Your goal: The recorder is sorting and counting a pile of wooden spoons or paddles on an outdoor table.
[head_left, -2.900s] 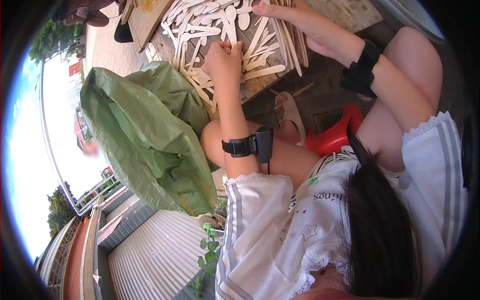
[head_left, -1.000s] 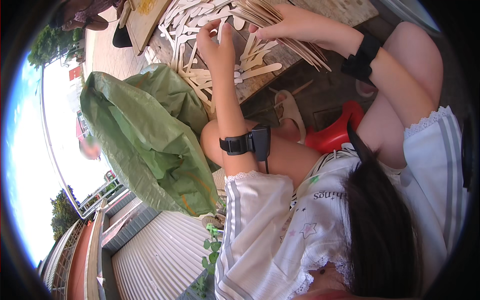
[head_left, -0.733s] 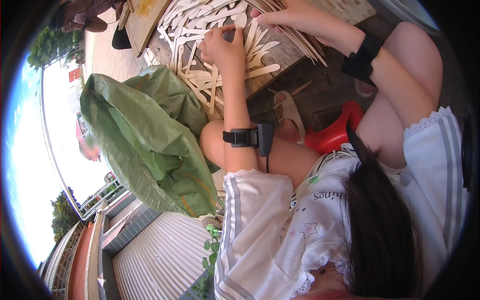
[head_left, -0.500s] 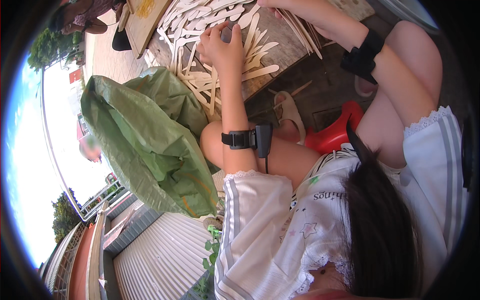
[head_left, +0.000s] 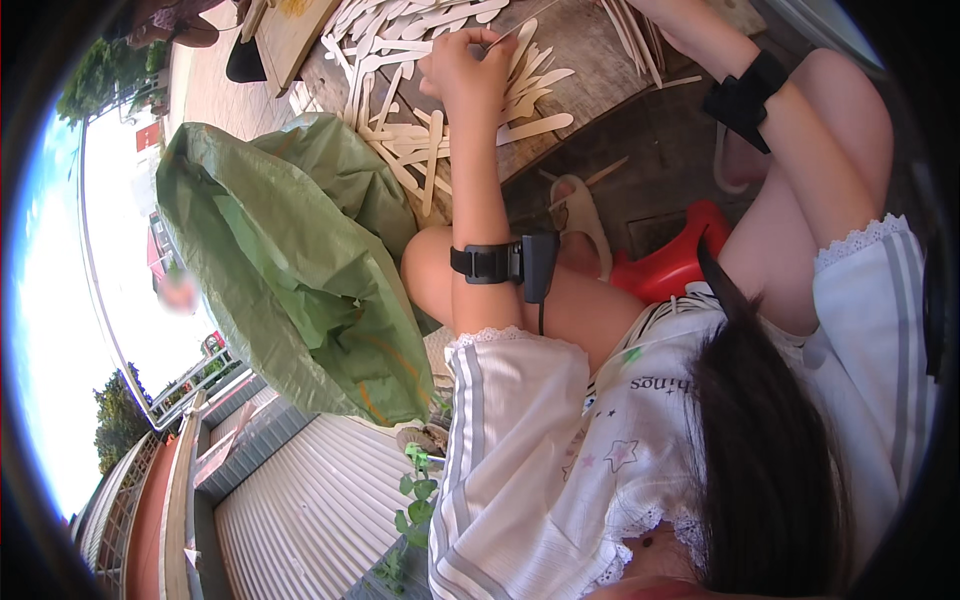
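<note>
Near the top of the view, my left hand (head_left: 468, 68) is closed in a pinch on a thin wooden stick (head_left: 512, 32), seen almost edge-on and slanting up to the right. Around and beyond this hand, a loose pile of pale flat wooden sticks (head_left: 430, 140) covers part of the wooden table (head_left: 590, 75). Some have rounded, wider ends. My right hand (head_left: 672, 18) is cut off by the upper edge, its fingers out of sight. Beside it is a bundle of sticks (head_left: 632, 38), roughly lined up; whether the hand grips them is hidden.
A large green woven sack (head_left: 270, 250) stands open left of my left forearm. Below the table are a red plastic stool (head_left: 675, 265) and a pale sandal (head_left: 580, 215). A wooden board (head_left: 300, 40) stands at the far left. Single sticks poke past the table edge.
My left hand has moved up and right, and its spread fingers have closed on a thin stick. My right hand has shifted up and right, mostly out of view.
</note>
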A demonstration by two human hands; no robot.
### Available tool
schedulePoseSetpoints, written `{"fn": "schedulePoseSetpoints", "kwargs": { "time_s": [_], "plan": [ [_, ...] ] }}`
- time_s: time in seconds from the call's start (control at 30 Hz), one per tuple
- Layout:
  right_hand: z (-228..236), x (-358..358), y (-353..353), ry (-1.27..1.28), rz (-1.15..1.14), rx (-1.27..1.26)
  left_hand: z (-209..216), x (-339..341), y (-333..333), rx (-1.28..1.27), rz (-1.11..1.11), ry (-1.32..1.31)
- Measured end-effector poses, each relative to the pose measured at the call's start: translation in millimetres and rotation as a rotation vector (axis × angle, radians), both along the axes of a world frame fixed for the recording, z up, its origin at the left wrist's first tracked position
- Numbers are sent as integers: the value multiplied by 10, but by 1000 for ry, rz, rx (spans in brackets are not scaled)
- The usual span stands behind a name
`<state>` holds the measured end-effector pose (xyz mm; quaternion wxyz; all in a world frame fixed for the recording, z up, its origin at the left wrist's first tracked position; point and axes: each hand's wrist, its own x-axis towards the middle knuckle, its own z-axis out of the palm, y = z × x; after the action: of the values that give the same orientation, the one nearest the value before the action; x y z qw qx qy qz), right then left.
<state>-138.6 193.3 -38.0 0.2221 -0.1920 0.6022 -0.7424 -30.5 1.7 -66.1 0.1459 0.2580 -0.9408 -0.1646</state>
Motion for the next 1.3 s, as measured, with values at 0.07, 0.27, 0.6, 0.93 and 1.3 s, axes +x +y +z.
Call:
{"fn": "schedulePoseSetpoints", "kwargs": {
  "time_s": [0.07, 0.27, 0.6, 0.93, 1.3],
  "plan": [
    [-5, -60, 6, 119, -21, -83, 93, 28, -10, 31, -17, -16],
    [22, -122, 12, 309, 101, 31, 349, 158, 10, 773, -337, 371],
    [-74, 160, -74, -4, 647, -214, 330, 109, 157, 795, -380, 448],
    [-121, 294, 55, -54, 374, 26, -180, 167, -171, -300, 139, -53],
    [11, 239, 73, -232, 366, 5, -61, 109, -217, -140, 279, -163]
  ]
}}
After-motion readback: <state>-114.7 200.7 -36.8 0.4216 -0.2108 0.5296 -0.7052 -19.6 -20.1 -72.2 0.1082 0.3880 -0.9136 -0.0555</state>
